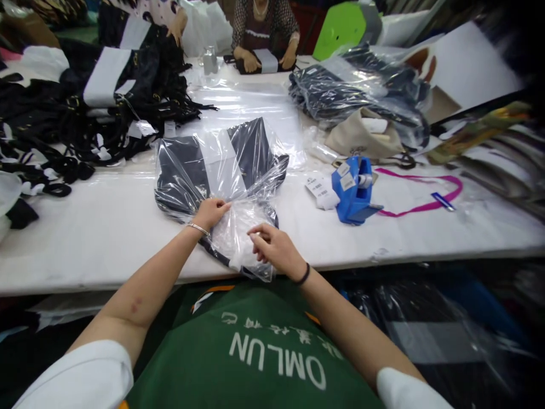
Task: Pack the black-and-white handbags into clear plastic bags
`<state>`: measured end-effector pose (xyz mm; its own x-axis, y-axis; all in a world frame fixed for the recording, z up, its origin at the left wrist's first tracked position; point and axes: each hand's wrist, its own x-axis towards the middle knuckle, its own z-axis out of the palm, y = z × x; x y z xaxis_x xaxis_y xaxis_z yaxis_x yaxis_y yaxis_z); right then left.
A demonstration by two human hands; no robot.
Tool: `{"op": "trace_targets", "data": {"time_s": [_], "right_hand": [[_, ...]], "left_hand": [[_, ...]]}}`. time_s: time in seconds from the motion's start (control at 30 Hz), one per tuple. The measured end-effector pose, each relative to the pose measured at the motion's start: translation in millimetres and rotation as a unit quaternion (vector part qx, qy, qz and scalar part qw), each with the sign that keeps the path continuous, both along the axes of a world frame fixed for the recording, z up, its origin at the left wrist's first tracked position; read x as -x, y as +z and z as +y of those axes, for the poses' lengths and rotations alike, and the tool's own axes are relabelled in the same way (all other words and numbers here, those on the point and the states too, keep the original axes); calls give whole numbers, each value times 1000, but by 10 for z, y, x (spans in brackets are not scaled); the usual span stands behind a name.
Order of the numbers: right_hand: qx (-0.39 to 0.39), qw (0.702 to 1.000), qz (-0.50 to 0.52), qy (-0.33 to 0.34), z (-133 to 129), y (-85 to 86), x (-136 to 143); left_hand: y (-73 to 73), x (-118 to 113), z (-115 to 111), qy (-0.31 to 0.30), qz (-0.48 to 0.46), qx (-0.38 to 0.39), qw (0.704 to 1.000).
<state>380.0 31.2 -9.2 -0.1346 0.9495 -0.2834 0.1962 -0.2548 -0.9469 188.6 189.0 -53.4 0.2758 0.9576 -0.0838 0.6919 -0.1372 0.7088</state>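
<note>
A dark folded bag [181,170] with a pale paper band [221,162] round it lies inside a clear plastic bag [238,227] on the table in front of me. My left hand [210,215] is closed on the gathered plastic, just below the paper band. To its right, my right hand [275,248] hovers at the loose plastic end with fingers curled and thumb against the index finger. Whatever is in that pinch is too small to make out. A dark strap curves out under the plastic near the table's front edge.
Right of the bag stand a blue tape dispenser [353,190], a white label [322,190] and a pink strap [451,184]. Black bags [140,79] pile up at left; wrapped bags [361,85] lie at back right. Clear plastic sheets [251,108] lie behind. A co-worker's hands [251,61] press a banded bag opposite.
</note>
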Motion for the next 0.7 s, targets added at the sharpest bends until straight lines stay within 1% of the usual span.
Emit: {"op": "trace_targets", "data": {"time_s": [0.07,0.1,0.13,0.2,0.27,0.33,0.4,0.5,0.57,0.63,0.7], "right_hand": [[-64,995,29,71,223,-14,175],[-97,992,12,84,339,-58,245],[-133,988,-28,73,446,-120,287],[-196,971,-135,-7,604,-263,279],[-219,954,-189,-79,686,-383,181],[-217,952,-193,-98,726,-446,80],[-210,951,-205,-98,776,-460,54],[-195,938,-267,-102,933,-469,156],[-167,938,-287,-98,1071,-498,230],[-143,947,-272,-97,1177,-546,251],[-136,954,-242,-117,1213,-604,212]], "left_hand": [[-7,-15,-5,-8,26,-17,999],[-13,-24,-6,-9,38,-22,999],[-21,-32,-8,-7,51,-25,998],[-38,-48,-13,2,73,-29,997],[-54,-59,-23,9,88,-37,995],[-66,-63,-36,8,93,-48,994],[-77,-60,-53,7,93,-56,994],[-95,-56,-95,7,99,-74,992],[-105,-59,-134,7,106,-93,990],[-117,-69,-177,8,107,-111,988],[-133,-84,-213,10,104,-121,987]]}}
